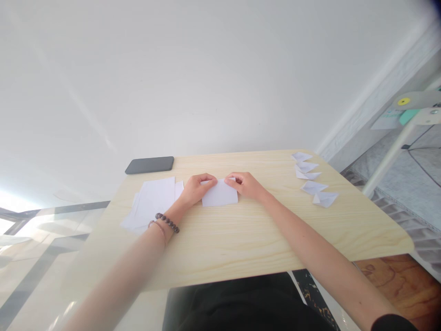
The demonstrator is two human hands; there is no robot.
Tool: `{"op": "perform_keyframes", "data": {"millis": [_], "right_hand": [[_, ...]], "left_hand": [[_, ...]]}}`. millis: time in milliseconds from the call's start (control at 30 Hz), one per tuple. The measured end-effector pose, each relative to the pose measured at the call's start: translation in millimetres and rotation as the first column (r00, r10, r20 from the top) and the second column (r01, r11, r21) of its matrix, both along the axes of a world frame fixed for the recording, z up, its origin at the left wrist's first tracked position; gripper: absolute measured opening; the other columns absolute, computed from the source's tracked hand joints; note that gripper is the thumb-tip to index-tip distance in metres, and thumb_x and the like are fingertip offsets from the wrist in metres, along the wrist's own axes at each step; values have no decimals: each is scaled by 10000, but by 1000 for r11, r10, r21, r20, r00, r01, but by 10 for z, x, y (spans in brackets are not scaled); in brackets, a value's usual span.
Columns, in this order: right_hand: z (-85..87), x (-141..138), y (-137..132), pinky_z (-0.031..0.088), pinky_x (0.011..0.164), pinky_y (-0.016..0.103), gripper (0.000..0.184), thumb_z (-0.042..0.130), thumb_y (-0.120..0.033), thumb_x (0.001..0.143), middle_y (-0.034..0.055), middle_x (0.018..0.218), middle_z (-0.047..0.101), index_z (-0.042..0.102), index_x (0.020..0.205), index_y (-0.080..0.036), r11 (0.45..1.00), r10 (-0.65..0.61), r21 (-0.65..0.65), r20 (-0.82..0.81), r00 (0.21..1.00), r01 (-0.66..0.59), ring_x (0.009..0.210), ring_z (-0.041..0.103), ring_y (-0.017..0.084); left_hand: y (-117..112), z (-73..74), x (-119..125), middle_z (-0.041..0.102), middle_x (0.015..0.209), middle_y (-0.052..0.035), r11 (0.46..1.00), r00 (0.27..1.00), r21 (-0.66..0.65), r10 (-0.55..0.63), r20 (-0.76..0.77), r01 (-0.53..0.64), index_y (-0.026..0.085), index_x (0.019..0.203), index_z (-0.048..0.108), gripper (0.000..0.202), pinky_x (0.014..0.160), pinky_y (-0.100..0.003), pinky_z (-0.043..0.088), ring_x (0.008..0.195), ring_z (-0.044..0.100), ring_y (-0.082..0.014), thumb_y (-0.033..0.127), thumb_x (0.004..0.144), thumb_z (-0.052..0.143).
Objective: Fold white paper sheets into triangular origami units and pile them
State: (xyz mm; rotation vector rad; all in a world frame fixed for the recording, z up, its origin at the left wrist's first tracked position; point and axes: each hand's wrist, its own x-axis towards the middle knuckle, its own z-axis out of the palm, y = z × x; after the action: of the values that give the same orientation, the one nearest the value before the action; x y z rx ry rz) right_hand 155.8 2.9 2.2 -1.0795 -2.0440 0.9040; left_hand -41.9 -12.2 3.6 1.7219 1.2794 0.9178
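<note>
A small white sheet of paper [220,195] is held at its top edge between both hands, over the middle of the table. My left hand [200,187] pinches the upper left part with thumb and fingers. At the upper right part, my right hand [245,184] pinches the same edge. Both thumbs lie on the near side of the paper, while some fingertips are hidden behind it. Whether the sheet is folded in layers I cannot tell. Beside my left wrist lies a loose stack of white paper sheets [156,197], partly covered by the forearm.
Several folded white paper boats [314,186] stand in a row along the right of the light wooden table [234,248]. A dark phone [149,165] lies at the back left. A white wall [206,82] rises behind the table, and a white metal frame [392,151] stands at the right.
</note>
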Motion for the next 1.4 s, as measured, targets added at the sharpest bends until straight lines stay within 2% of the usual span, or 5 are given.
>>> {"op": "perform_keyframes", "data": {"millis": [433,767,1067,1200,1400], "right_hand": [[-8,138,109,300,444,200,346,446,-459,763,-7,604,507,597,752,-148,995,-3,-95,9,1000,4,504,421,81],[-62,281,203,315,474,203,349,458,-478,751,0,637,515,580,740,-152,992,-59,-114,-40,997,54,548,433,94],[-27,185,122,316,486,204,324,459,-430,758,4,648,551,601,730,-140,998,-38,-54,4,999,38,549,449,90],[-22,69,44,292,481,207,305,450,-390,770,-4,631,565,624,715,-145,998,-52,30,75,996,50,515,414,74],[-46,-69,-30,308,498,204,299,440,-385,783,3,632,578,637,761,-160,995,-38,96,75,996,31,519,414,78]], "left_hand": [[50,-52,-26,653,745,-11,999,995,22,-30,-91,32,149,748,651,276,626,-229,431,681,584,-144,354,746,467],[43,-51,-26,636,647,-37,991,994,-103,-76,78,84,126,702,604,193,618,-255,499,588,599,-126,274,730,483],[16,6,3,653,797,-78,978,970,-171,-78,230,120,115,875,615,346,665,-289,488,722,601,-166,367,791,393],[-10,37,2,660,810,-65,988,990,-137,-49,133,67,127,857,636,447,676,-265,449,763,586,-174,467,801,351],[-43,31,33,654,826,-35,998,995,6,-68,-72,69,149,843,638,357,583,-217,408,717,564,-151,455,742,484]]}}
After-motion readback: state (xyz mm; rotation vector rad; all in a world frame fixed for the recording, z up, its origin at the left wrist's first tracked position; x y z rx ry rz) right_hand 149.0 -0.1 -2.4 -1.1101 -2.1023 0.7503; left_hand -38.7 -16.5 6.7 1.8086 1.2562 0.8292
